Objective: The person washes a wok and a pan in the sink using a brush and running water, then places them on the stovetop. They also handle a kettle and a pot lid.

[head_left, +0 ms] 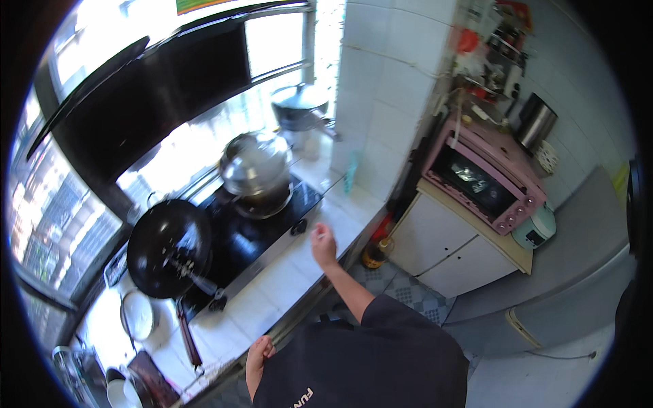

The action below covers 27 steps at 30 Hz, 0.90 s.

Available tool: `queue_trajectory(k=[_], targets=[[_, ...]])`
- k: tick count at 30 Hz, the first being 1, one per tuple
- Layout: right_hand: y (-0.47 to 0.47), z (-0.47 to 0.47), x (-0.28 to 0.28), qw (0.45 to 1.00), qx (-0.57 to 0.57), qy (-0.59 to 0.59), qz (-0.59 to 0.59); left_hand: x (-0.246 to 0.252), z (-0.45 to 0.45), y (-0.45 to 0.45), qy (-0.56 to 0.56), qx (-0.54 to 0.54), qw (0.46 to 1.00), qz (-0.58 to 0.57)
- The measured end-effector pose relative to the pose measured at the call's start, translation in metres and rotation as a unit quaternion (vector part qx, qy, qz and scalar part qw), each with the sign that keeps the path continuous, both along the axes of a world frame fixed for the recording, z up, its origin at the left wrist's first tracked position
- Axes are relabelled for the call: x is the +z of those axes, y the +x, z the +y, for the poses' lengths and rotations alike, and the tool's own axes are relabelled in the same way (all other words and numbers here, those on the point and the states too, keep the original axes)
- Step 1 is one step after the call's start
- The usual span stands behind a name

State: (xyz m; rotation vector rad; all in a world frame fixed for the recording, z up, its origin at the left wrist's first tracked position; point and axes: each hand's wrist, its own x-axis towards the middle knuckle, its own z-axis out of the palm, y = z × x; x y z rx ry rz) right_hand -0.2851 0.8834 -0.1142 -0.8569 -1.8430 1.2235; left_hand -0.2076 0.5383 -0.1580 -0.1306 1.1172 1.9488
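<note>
My right hand (324,247) is above the white-tiled counter (278,278), just right of a black gas stove knob (298,227) and apart from it. Its fingers are curled; a small pale spot shows at them, too blurred to name. My left hand (261,347) is a loose fist by my body at the counter's front edge, with nothing visible in it. On the black glass gas stove (237,245), a black wok (153,250) stands over the left side. Small pale food pieces and a spatula (201,283) lie in it. A steel pot with a domed lid (257,171) occupies the right side.
A lidded saucepan (301,109) stands by the window. Left of the stove are a white bowl (137,316) and a brown-handled utensil (189,336). A pink toaster oven (484,173) tops a white cabinet (459,255); a bottle (376,253) stands on the floor beside it. A grey refrigerator (571,301) is at right.
</note>
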Motion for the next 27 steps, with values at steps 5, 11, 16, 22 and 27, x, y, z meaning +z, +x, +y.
queue_trajectory(k=[5,11,16,22,27], targets=[[0.034,0.223,0.102,0.932,-0.171,0.104,0.301,0.014,0.110,-0.029,-0.056,-0.020,0.997,-0.046],[0.055,0.432,0.213,0.901,-0.116,-0.043,0.416,0.025,0.248,-0.049,-0.044,0.000,0.994,-0.100],[0.030,0.525,0.232,0.934,-0.087,-0.076,0.337,0.037,0.313,-0.050,-0.048,-0.008,0.997,-0.060],[0.021,0.517,0.226,0.903,-0.101,-0.102,0.404,0.033,0.310,-0.036,-0.090,0.027,0.994,-0.051],[0.049,0.402,0.182,0.875,-0.131,0.113,0.451,0.040,0.304,-0.023,-0.104,0.084,0.988,-0.072]])
